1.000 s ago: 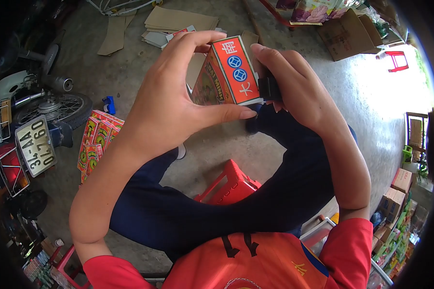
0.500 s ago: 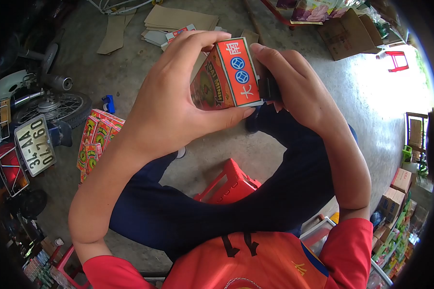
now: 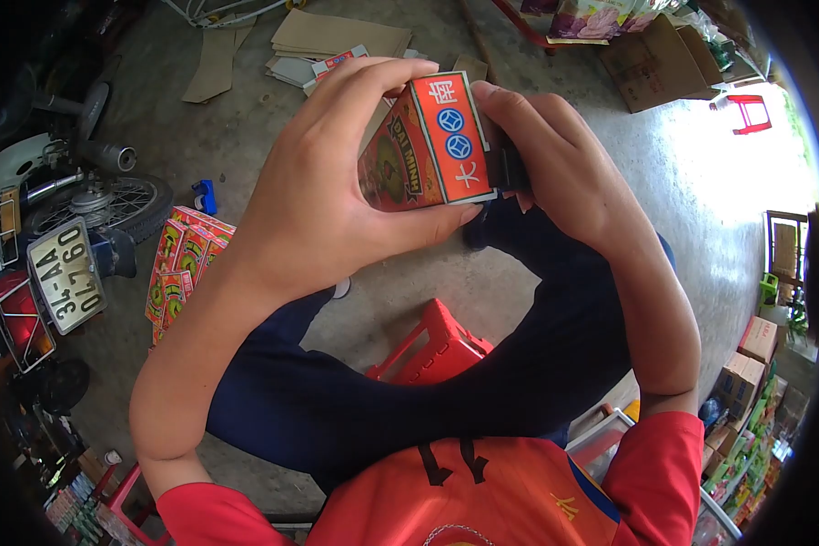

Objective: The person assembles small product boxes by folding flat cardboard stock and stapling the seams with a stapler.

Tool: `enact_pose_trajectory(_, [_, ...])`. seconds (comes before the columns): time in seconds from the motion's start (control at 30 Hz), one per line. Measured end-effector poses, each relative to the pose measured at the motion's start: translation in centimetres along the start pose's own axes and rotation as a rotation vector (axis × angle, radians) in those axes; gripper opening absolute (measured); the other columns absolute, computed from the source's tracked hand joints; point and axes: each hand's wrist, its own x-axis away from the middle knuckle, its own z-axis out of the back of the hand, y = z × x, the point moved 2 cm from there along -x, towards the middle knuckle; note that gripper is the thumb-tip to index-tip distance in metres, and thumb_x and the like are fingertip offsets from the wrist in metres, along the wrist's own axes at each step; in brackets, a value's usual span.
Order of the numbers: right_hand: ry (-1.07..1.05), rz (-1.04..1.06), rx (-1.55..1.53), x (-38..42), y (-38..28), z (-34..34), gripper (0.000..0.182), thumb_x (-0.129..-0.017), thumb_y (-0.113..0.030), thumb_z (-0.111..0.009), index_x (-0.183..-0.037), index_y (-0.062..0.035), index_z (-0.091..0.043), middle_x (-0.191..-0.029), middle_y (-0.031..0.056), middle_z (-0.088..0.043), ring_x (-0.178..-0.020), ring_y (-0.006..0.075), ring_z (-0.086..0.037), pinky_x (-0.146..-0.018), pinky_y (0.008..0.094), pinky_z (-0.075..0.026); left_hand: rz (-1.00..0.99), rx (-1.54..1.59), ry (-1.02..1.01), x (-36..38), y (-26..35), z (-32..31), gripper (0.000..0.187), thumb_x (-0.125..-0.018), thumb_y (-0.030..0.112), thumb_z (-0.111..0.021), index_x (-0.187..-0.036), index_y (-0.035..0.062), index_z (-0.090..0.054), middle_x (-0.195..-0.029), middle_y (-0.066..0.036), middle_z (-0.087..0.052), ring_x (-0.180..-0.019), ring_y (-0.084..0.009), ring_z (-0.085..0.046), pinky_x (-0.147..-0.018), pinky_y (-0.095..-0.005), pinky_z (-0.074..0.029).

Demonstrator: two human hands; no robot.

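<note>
An orange-red printed carton (image 3: 450,136), marked "Dai Minh" with blue coin emblems, is held up above my knees. My left hand (image 3: 323,173) wraps around it, fingers along the far edge and thumb along the near edge. My right hand (image 3: 564,159) closes on a small black object (image 3: 508,168) at the carton's right end. Its thumb rests by the carton's upper right corner. Most of the black object is hidden by the fingers, so its kind cannot be made out.
Similar printed cartons (image 3: 184,264) are stacked at the left, near a blue object (image 3: 205,196) and a parked motorbike (image 3: 73,246). A red plastic stool (image 3: 437,346) shows between my legs. Flat cardboard (image 3: 337,36) and an open cardboard box (image 3: 655,68) lie beyond.
The carton has shifted very slightly in my hands. Both hands keep nearly the same grip and place.
</note>
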Motion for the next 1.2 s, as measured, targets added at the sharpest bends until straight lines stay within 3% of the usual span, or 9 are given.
enact_pose_trajectory(0.27, [0.113,0.069,0.03,0.3,-1.3,0.1,0.021,-0.105,-0.016,-0.051,-0.114,-0.0001,-0.061,-0.077,0.0202,-0.061,-0.072,0.0395,-0.064,-0.066,0.0486,-0.048,-0.005,0.017,0.008,-0.1,0.2,0.2,0.087,-0.065,0.016,-0.096,-0.143,0.0019,-0.058,-0.138,-0.013,-0.063,-0.128,-0.0266,-0.061,-0.11,-0.0386,-0.047])
enact_pose_trajectory(0.47, [0.168,0.135,0.201,0.6,-1.6,0.0,0.024,-0.106,-0.02,-0.047,-0.116,-0.004,-0.062,-0.073,0.0201,-0.061,-0.07,0.0394,-0.063,-0.065,0.0481,-0.048,-0.074,0.047,0.01,-0.3,0.7,0.6,0.087,-0.063,0.019,-0.096,-0.141,0.0019,-0.06,-0.138,-0.013,-0.063,-0.126,-0.0268,-0.062,-0.109,-0.0384,-0.047])
enact_pose_trajectory(0.6, [0.074,0.04,-0.078,-0.1,-1.2,-0.1,0.025,-0.106,-0.015,-0.046,-0.122,-0.003,-0.06,-0.075,0.0187,-0.062,-0.066,0.0374,-0.061,-0.064,0.0465,-0.049,-0.051,0.022,0.026,-0.3,0.2,1.0,0.088,-0.063,0.018,-0.095,-0.141,0.0021,-0.06,-0.138,-0.013,-0.063,-0.126,-0.026,-0.062,-0.108,-0.0385,-0.048])
enact_pose_trajectory(0.7, [0.08,0.13,-0.104,0.1,0.0,0.1,0.029,-0.107,-0.013,-0.046,-0.131,-0.0023,-0.058,-0.079,0.0178,-0.064,-0.064,0.033,-0.061,-0.061,0.0429,-0.051,-0.071,0.013,0.004,-0.2,-0.5,1.4,0.09,-0.063,0.017,-0.095,-0.143,0.0022,-0.058,-0.141,-0.013,-0.061,-0.127,-0.0253,-0.061,-0.109,-0.0386,-0.048])
enact_pose_trajectory(0.83, [0.037,0.057,-0.138,-0.2,-0.1,1.5,0.035,-0.105,-0.01,-0.047,-0.138,-0.0007,-0.054,-0.087,0.0178,-0.066,-0.063,0.0284,-0.063,-0.058,0.0382,-0.052,-0.077,0.023,-0.015,-0.3,-0.4,1.8,0.093,-0.062,0.015,-0.095,-0.145,0.001,-0.056,-0.146,-0.014,-0.056,-0.131,-0.026,-0.06,-0.111,-0.0391,-0.048])
enact_pose_trajectory(0.9, [0.088,0.037,-0.205,-0.2,0.2,1.9,0.027,-0.107,-0.023,-0.045,-0.119,-0.0012,-0.057,-0.081,0.0126,-0.063,-0.06,0.0209,-0.059,-0.056,0.0331,-0.048,-0.095,0.023,-0.016,-0.5,-0.1,1.7,0.094,-0.062,0.015,-0.095,-0.146,0.0004,-0.056,-0.147,-0.015,-0.056,-0.132,-0.0272,-0.06,-0.111,-0.0397,-0.048])
enact_pose_trajectory(0.93, [0.129,0.002,-0.275,-0.5,-0.2,1.9,0.04,-0.11,-0.036,-0.042,-0.098,-0.0022,-0.06,-0.072,0.0073,-0.06,-0.057,0.0142,-0.055,-0.054,0.029,-0.044,-0.116,0.028,-0.013,-0.6,0.1,1.6,0.094,-0.061,0.015,-0.095,-0.146,0.0001,-0.055,-0.146,-0.016,-0.057,-0.132,-0.028,-0.06,-0.111,-0.04,-0.048])
enact_pose_trajectory(1.0, [0.185,-0.023,-0.347,-0.6,-0.2,2.1,0.062,-0.112,-0.049,-0.039,-0.078,-0.0032,-0.063,-0.064,0.0018,-0.057,-0.054,0.0074,-0.051,-0.053,0.0249,-0.04,-0.187,-0.002,-0.024,-0.8,0.4,1.6,0.094,-0.061,0.015,-0.095,-0.145,0.0003,-0.056,-0.144,-0.017,-0.059,-0.131,-0.0297,-0.061,-0.11,-0.0407,-0.049])
enact_pose_trajectory(1.2, [0.245,0.045,-0.383,-0.5,-0.1,2.3,0.062,-0.112,-0.049,-0.039,-0.078,-0.0034,-0.064,-0.064,0.0011,-0.056,-0.054,0.0074,-0.052,-0.052,0.0251,-0.04,-0.305,-0.077,-0.073,-0.8,1.2,1.2,0.085,-0.061,0.018,-0.096,-0.139,0.0027,-0.063,-0.139,-0.02,-0.064,-0.127,-0.0336,-0.064,-0.105,-0.0423,-0.052])
